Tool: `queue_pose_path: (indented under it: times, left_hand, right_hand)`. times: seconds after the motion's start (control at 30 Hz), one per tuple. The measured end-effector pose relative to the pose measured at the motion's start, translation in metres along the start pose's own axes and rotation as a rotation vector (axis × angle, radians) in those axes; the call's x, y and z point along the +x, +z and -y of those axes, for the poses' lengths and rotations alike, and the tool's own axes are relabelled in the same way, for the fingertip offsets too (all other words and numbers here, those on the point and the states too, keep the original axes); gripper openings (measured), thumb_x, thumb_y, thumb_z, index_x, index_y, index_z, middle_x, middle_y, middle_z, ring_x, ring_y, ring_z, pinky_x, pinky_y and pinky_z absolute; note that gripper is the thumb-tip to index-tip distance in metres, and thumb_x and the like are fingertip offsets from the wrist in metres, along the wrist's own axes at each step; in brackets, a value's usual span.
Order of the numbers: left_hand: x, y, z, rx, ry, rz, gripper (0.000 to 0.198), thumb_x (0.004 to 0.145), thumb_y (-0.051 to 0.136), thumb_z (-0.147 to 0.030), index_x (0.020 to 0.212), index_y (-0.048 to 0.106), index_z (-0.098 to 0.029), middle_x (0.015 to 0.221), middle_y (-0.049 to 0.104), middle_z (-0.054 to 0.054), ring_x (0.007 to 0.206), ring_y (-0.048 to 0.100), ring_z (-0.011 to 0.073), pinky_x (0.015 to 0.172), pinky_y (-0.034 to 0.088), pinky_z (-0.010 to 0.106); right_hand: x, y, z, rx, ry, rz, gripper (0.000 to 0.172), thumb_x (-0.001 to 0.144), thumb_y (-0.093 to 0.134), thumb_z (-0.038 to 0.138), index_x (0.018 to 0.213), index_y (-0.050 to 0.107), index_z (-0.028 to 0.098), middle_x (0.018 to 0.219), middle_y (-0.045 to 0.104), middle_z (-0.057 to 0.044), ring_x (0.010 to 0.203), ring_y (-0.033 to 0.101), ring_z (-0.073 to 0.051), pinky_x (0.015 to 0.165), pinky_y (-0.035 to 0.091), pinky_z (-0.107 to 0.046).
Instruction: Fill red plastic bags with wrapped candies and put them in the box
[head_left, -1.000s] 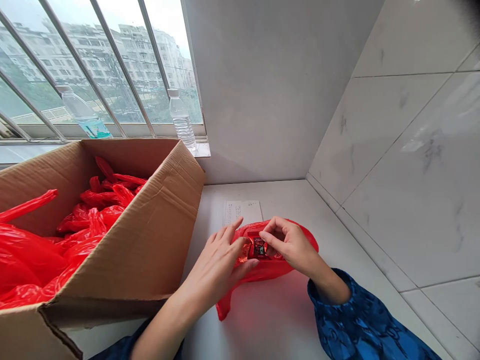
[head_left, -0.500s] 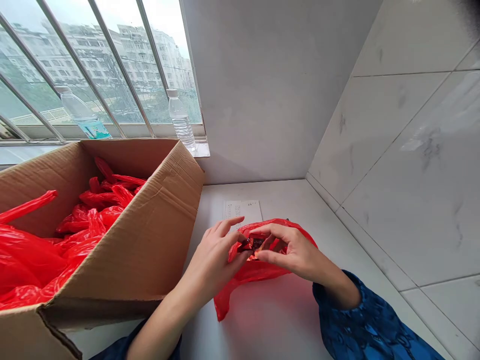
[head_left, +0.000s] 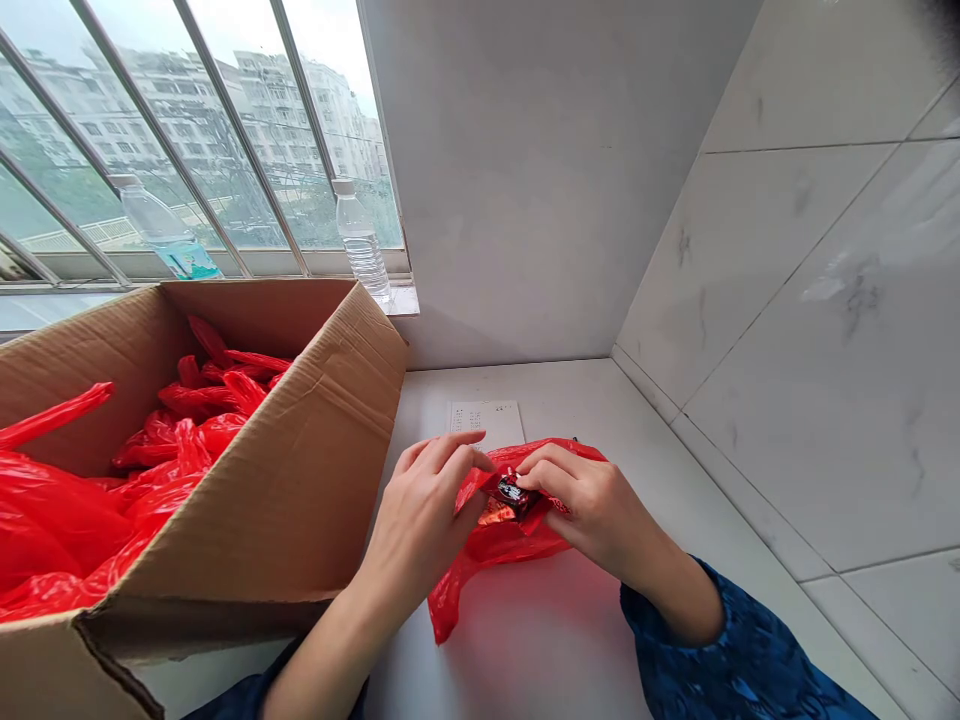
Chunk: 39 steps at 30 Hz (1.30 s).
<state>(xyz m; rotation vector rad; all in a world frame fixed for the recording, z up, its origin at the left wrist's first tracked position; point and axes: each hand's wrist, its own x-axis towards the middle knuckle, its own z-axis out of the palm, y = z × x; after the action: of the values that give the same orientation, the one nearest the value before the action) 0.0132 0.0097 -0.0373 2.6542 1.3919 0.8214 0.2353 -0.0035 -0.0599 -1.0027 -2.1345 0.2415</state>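
1. At lower center frame, on a white tabletop [head_left: 559, 405], my left hand [head_left: 426, 505] and right hand [head_left: 604, 505], half-curled, touch a red bag [head_left: 514, 543]; whether gripping, I cannot tell.
2. Barred window [head_left: 247, 110], upper left; tiled wall [head_left: 817, 370], right.

One left hand [head_left: 424, 520] and one right hand [head_left: 600, 500] are working, making two, over one bag [head_left: 517, 545] in the near middle. At least two packets [head_left: 513, 490] are showing inside; fingers are blocking an exact count. One card [head_left: 491, 418] is lying farther off. At left, one box [head_left: 277, 500] is holding several more bags [head_left: 52, 520], overlapping too much for counting. Two bottles [head_left: 361, 240] are showing far left.
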Motion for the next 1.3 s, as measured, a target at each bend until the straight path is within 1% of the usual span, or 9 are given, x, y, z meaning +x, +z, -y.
queue_pose_path:
  times: [0.1,0.23,0.4,0.53,0.77,0.97,1.03,1.17,1.3]
  left_hand:
    - [-0.001,-0.004,-0.001,0.01,-0.084,0.07,0.013,0.1,0.053,-0.031,0.111,0.058,-0.026,0.119,0.068,0.003,0.093,0.068,0.0215,0.084,0.05,0.037]
    - [-0.005,-0.014,-0.007,-0.04,-0.191,0.174,0.02,0.102,0.049,-0.042,0.114,0.055,-0.027,0.093,0.07,-0.002,0.071,0.065,0.0174,0.062,0.044,0.028]
    - [-0.004,-0.019,-0.017,-0.199,-0.338,0.31,0.034,0.099,0.047,-0.057,0.092,0.054,-0.024,0.075,0.068,-0.005,0.065,0.061,0.0161,0.058,0.039,0.026]
    - [0.001,-0.015,-0.016,-0.307,-0.342,0.29,0.035,0.1,0.047,-0.055,0.089,0.056,-0.023,0.075,0.067,-0.004,0.065,0.057,0.0152,0.058,0.038,0.026]
    - [0.002,-0.014,-0.009,-0.529,-0.24,0.162,0.021,0.1,0.054,-0.037,0.089,0.061,-0.021,0.077,0.069,-0.004,0.066,0.056,0.0102,0.059,0.04,0.021]
    - [0.001,-0.012,-0.007,-0.59,-0.246,0.175,0.023,0.1,0.055,-0.038,0.087,0.062,-0.019,0.076,0.069,-0.003,0.067,0.058,0.0106,0.061,0.043,0.021]
    - [0.001,-0.011,-0.006,-0.596,-0.25,0.186,0.023,0.1,0.056,-0.037,0.087,0.062,-0.019,0.076,0.069,-0.003,0.067,0.058,0.011,0.062,0.043,0.022]
    - [0.002,-0.011,-0.006,-0.624,-0.261,0.178,0.025,0.098,0.059,-0.038,0.083,0.062,-0.019,0.075,0.068,-0.002,0.069,0.058,0.0119,0.064,0.044,0.023]
    - [0.004,-0.013,-0.005,-0.799,-0.306,0.167,0.028,0.096,0.061,-0.043,0.083,0.064,-0.018,0.076,0.068,0.0,0.07,0.06,0.0134,0.064,0.046,0.024]
  right_hand:
    - [-0.001,-0.003,0.0,-0.073,0.035,-0.005,0.037,0.074,0.046,-0.007,0.093,0.058,0.022,0.102,0.072,0.0,0.082,0.067,-0.014,0.064,0.044,-0.023]
    - [-0.001,-0.004,-0.003,-0.1,-0.033,-0.057,0.036,0.072,0.044,-0.007,0.09,0.056,0.021,0.101,0.073,-0.001,0.082,0.068,-0.014,0.058,0.04,-0.023]
    - [0.002,-0.001,0.003,-0.159,-0.139,-0.167,0.033,0.08,0.047,-0.007,0.095,0.055,0.021,0.105,0.074,-0.003,0.09,0.07,-0.016,0.061,0.043,-0.024]
    - [0.003,0.005,0.008,-0.177,-0.174,-0.207,0.026,0.089,0.051,-0.003,0.099,0.055,0.021,0.106,0.073,-0.004,0.088,0.07,-0.016,0.063,0.047,-0.025]
    - [-0.001,0.002,0.003,0.046,0.149,-0.022,0.045,0.089,0.05,0.005,0.131,0.05,0.021,0.109,0.073,-0.005,0.088,0.07,-0.019,0.075,0.055,-0.032]
    - [0.004,-0.013,0.016,0.457,0.253,0.096,0.044,0.1,0.034,0.009,0.131,0.06,0.027,0.122,0.07,-0.001,0.11,0.066,-0.015,0.096,0.053,-0.03]
    - [0.006,-0.015,0.02,0.544,0.271,0.137,0.036,0.102,0.041,0.016,0.129,0.062,0.027,0.122,0.07,0.0,0.109,0.066,-0.015,0.092,0.054,-0.028]
    - [0.007,-0.015,0.02,0.568,0.355,0.16,0.02,0.096,0.064,0.028,0.116,0.07,0.027,0.102,0.075,0.001,0.085,0.067,-0.014,0.075,0.053,-0.025]
    - [0.005,-0.011,0.014,0.676,0.437,0.199,0.016,0.095,0.067,0.033,0.108,0.072,0.026,0.095,0.075,0.0,0.08,0.066,-0.016,0.07,0.051,-0.027]
